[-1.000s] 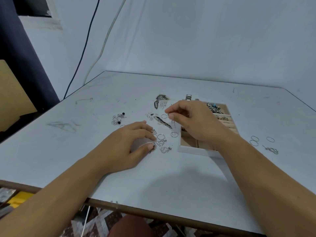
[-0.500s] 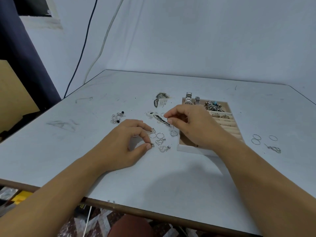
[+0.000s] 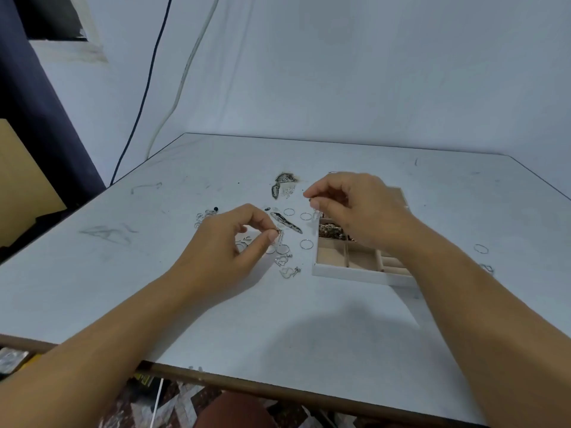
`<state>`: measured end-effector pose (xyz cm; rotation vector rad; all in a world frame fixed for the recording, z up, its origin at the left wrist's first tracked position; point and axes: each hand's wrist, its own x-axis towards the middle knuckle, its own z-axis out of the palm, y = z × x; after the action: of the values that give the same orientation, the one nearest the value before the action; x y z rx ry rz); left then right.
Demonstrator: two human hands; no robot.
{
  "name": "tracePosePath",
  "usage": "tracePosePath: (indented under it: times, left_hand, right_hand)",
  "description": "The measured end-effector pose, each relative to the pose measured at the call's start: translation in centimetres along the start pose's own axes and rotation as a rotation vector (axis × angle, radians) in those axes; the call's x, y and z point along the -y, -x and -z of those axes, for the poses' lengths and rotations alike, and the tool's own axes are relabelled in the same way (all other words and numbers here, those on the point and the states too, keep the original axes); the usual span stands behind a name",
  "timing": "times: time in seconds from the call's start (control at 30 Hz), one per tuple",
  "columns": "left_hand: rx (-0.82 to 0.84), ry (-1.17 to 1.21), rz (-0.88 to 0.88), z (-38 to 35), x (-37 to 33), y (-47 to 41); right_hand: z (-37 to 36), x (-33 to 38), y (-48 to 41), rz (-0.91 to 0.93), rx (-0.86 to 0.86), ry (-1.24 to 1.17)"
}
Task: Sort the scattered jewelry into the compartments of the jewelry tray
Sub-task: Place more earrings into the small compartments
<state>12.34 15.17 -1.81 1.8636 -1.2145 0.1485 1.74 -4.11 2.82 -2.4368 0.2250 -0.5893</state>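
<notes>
Small silver jewelry lies scattered mid-table: thin rings (image 3: 306,244), heart-shaped pieces (image 3: 289,271) and a long dark pendant (image 3: 285,222). My left hand (image 3: 228,245) is lifted slightly and pinches a small silver earring (image 3: 279,237) between thumb and forefinger. My right hand (image 3: 358,208) hovers over the left edge of the white jewelry tray (image 3: 355,271) and pinches another small silver piece (image 3: 315,211) that dangles from its fingertips. The tray's near compartments show bare beige lining; a far one holds mixed pieces (image 3: 330,231). My right hand and forearm hide most of the tray.
More rings (image 3: 481,249) and a blurred silver piece (image 3: 487,268) lie right of the tray. A cluster with a black bead (image 3: 206,215) sits to the left. A dark scorch mark (image 3: 285,179) stains the table. Cables run down the wall behind.
Both hands have lifted off the table, each with a small silver piece pinched. The right hand rose and moved back over the tray's left edge; the left rose above the rings.
</notes>
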Motion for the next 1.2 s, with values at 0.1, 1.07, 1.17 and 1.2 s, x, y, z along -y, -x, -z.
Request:
tracePosePath:
  times: [0.1, 1.07, 1.17, 1.2]
  left_hand:
    - [-0.012, 0.095, 0.027, -0.1, -1.6, -1.4]
    - [0.330, -0.170, -0.142, -8.0, -3.6, -4.5]
    - [0.319, -0.123, -0.152, -6.8, -3.5, -4.4]
    - [0.305, -0.102, -0.144, -6.1, -3.3, -4.4]
  right_hand:
    - [2.4, 0.0, 0.3, -0.008, -0.008, 0.030]
    - [4.6, -5.6, 4.4, -0.099, -0.184, -0.116]
    - [4.5, -5.5, 4.4, -0.100, -0.163, -0.136]
    - [4.4, -5.4, 4.5, -0.100, -0.149, -0.148]
